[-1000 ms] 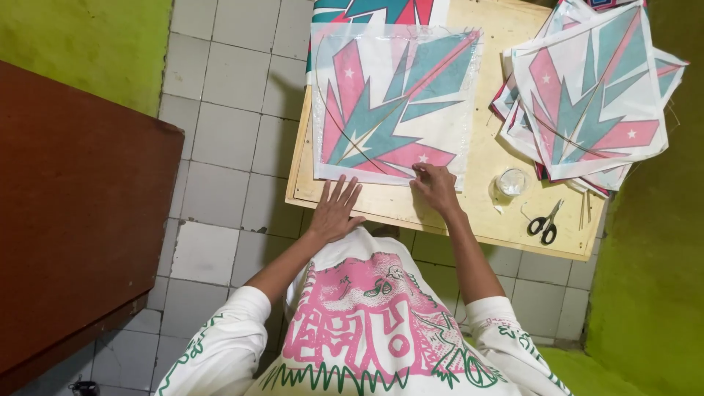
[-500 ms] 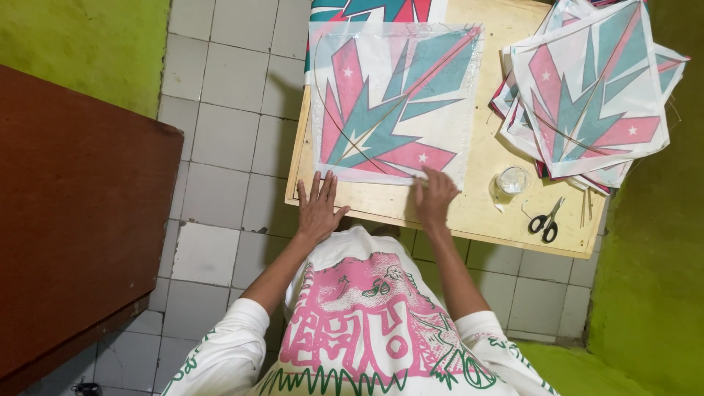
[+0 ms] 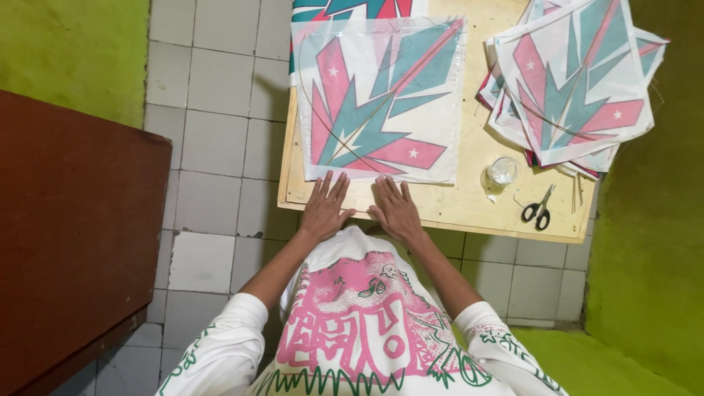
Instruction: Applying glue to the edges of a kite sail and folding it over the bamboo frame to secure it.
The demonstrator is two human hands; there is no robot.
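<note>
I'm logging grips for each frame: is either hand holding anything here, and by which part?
Nothing is held. The left hand and right hand lie flat, fingers spread, on the near edge of the printed sheet and wooden board.

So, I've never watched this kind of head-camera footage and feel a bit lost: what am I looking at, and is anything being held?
The camera sits on a person's head and looks straight down. The left hand and right hand lie flat and open, fingers spread, at the near edge of a patterned paper sheet on a wooden board. Nothing is held. To the right lie a stack of similar sheets, a small clear container and scissors. A dark brown table stands at the left.
</note>
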